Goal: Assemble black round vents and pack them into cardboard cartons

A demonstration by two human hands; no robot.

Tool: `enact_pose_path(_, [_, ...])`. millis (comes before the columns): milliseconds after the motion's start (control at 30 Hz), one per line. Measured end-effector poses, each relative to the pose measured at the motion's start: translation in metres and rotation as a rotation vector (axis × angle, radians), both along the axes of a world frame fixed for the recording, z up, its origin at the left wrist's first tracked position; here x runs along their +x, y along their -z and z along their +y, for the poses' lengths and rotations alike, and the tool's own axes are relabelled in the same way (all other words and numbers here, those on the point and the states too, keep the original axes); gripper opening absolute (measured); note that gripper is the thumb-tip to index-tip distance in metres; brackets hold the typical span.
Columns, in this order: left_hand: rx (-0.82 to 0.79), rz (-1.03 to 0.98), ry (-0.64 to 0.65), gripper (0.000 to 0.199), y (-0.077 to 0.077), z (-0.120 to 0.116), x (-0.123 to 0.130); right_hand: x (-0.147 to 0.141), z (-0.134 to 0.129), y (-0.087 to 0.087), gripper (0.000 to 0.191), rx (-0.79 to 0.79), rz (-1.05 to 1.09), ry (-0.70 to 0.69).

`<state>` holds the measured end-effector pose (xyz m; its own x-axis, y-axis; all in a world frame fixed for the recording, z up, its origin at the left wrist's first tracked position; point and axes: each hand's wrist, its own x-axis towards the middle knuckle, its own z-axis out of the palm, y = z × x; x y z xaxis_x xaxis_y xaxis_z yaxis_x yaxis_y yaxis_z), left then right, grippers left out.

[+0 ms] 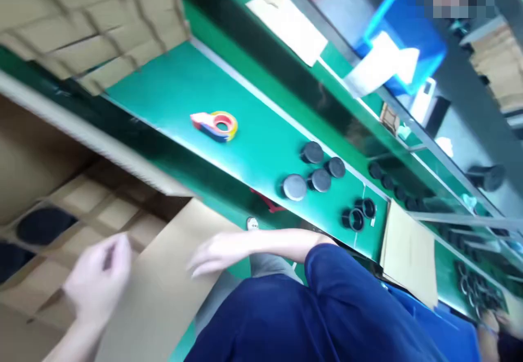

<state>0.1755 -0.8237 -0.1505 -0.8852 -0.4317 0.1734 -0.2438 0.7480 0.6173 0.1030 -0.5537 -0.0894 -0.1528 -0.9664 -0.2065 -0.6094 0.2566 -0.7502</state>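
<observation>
An open cardboard box with dividers (87,195) stands at the lower left, with round black pieces (46,225) in some of its cells. My left hand (100,277) is over the box, beside its flap, the fingers curled in; I see nothing in them, though motion blurs the hand. My right hand (218,252) lies stretched out over the cardboard flap (163,275), fingers extended and holding nothing; whether it presses on the flap I cannot tell.
A green bench (253,149) runs diagonally past the box. On it are a tape roll in a dispenser (216,126), several black lidded cylinders (294,187), two black rings (353,219), cardboard sheets (408,250) and stacked dividers (118,29). Another person's hand (490,321) shows at the right edge.
</observation>
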Motion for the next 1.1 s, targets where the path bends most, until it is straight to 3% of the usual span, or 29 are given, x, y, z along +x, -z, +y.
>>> enact_pose_path(67, [0.09,0.077,0.347,0.02,-0.016,0.093,-0.013,-0.023,0.113,-0.006,0.031,0.128,0.104,0.499])
enact_pose_path(133, [0.095,0.04,0.673,0.024,-0.022,0.191,-0.037,-0.056,0.211,-0.006,0.034,0.303,0.286,0.963])
enact_pose_path(200, [-0.026,-0.064,0.892,0.05,-0.019,0.281,-0.071,-0.101,0.281,0.002,0.056,0.457,0.432,1.21])
enact_pose_path(267, [-0.193,-0.294,0.988,0.094,-0.015,0.35,-0.106,-0.15,0.317,0.015,0.094,0.566,0.467,1.247])
enact_pose_path(333, [-0.288,-0.548,1.008,0.119,-0.013,0.397,-0.135,-0.192,0.328,0.029,0.12,0.647,0.389,1.172])
enact_pose_path(433, [-0.285,-0.692,1.043,0.123,-0.014,0.434,-0.155,-0.22,0.334,0.042,0.12,0.733,0.263,1.132])
enact_pose_path(500, [-0.22,-0.626,1.083,0.12,-0.018,0.438,-0.153,-0.218,0.343,0.045,0.113,0.721,0.276,1.217])
enact_pose_path(567, [-0.104,-0.491,1.103,0.119,-0.025,0.42,-0.141,-0.205,0.349,0.044,0.107,0.603,0.359,1.324])
enact_pose_path(633, [0.026,-0.328,1.074,0.116,-0.036,0.379,-0.115,-0.183,0.341,0.035,0.114,0.368,0.436,1.292])
enact_pose_path(700, [0.127,-0.179,0.97,0.113,-0.052,0.321,-0.075,-0.151,0.314,0.016,0.115,0.143,0.355,1.116])
enact_pose_path(767, [0.175,-0.056,0.773,0.113,-0.067,0.254,-0.027,-0.109,0.269,-0.012,0.111,0.064,0.124,0.854])
enact_pose_path(867, [0.122,0.036,0.35,0.113,-0.073,0.15,0.035,-0.046,0.17,-0.053,0.11,0.114,-0.106,0.435])
enact_pose_path(967, [0.017,-0.02,-0.076,0.109,-0.048,0.047,0.057,-0.011,0.036,-0.065,0.115,0.133,-0.052,0.287])
enact_pose_path(1033, [0.0,-0.127,-0.258,0.105,-0.014,-0.02,0.045,-0.012,-0.067,-0.045,0.117,0.134,0.074,0.355])
enact_pose_path(1100, [0.023,-0.278,-0.315,0.103,0.031,-0.08,0.019,-0.032,-0.167,-0.002,0.114,0.188,0.249,0.5])
